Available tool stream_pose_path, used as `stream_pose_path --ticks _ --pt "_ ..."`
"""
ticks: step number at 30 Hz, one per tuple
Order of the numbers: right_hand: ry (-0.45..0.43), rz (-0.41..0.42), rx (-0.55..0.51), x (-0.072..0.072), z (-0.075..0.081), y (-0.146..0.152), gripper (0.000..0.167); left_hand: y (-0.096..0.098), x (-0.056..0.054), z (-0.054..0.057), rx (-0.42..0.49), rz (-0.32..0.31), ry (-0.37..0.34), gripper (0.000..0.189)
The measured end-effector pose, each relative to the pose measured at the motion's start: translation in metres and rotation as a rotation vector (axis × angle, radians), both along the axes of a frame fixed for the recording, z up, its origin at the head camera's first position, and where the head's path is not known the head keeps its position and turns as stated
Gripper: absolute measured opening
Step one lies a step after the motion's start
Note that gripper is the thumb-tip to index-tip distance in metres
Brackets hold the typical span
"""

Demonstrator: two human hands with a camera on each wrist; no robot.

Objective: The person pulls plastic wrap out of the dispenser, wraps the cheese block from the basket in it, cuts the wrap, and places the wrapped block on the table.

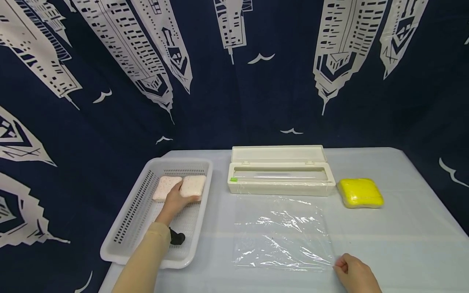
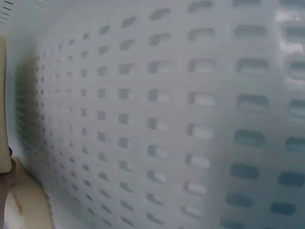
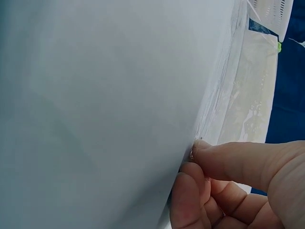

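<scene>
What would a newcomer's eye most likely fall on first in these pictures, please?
Probably the bright yellow block at the right of the table, followed by the navy backdrop behind, whose white buildings point downward. Next might come the glossy clear film in front of the open cream box, its near right corner pinched by the right hand, while the left hand grips a pale block in the white basket.

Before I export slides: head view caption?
Left hand grips a pale block in the white basket; right hand pinches a corner of clear film.
</scene>
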State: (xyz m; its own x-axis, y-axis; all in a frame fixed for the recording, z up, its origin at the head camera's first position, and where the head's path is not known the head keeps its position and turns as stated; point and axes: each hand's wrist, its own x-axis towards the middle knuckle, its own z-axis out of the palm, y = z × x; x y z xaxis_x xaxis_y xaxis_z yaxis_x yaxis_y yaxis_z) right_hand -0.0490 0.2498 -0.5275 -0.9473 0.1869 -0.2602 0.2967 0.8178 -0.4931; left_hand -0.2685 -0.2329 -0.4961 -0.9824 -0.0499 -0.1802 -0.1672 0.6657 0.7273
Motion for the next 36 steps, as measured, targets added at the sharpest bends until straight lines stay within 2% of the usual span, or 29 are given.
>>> stream_pose_path --ticks 6,13,16,19,24,27,30,33,36 --pt "0.008 0.008 -0.013 -0.001 0.002 0.000 0.010 -0.002 0.002 0.017 0.029 0.053 0.074 0.099" --pt "0.000 -0.018 -0.045 0.000 0.003 0.002 0.014 0.002 0.009 0.057 0.043 0.148 0.235 0.096" --pt "0.005 -0.038 -0.053 0.001 0.003 0.002 0.017 0.008 0.015 0.075 0.049 0.145 0.308 0.096" --pt "0.009 -0.054 -0.055 0.001 0.003 0.003 0.019 0.020 0.026 0.093 0.058 0.127 0.366 0.097" --pt "-0.009 -0.065 -0.059 0.002 0.005 0.003 0.022 0.048 0.048 0.114 0.094 0.087 0.430 0.099" --pt "-0.026 -0.065 -0.056 0.001 0.006 0.003 0.022 0.067 0.060 0.119 0.139 0.044 0.443 0.100" --pt "-0.039 -0.065 -0.055 0.001 0.005 0.003 0.022 0.088 0.072 0.119 0.177 -0.008 0.450 0.101" --pt "-0.040 -0.060 -0.054 0.002 0.005 0.004 0.021 0.111 0.083 0.114 0.169 -0.053 0.462 0.100" --pt "-0.037 -0.062 -0.054 0.001 0.004 0.004 0.021 0.133 0.093 0.104 0.146 -0.086 0.476 0.099"
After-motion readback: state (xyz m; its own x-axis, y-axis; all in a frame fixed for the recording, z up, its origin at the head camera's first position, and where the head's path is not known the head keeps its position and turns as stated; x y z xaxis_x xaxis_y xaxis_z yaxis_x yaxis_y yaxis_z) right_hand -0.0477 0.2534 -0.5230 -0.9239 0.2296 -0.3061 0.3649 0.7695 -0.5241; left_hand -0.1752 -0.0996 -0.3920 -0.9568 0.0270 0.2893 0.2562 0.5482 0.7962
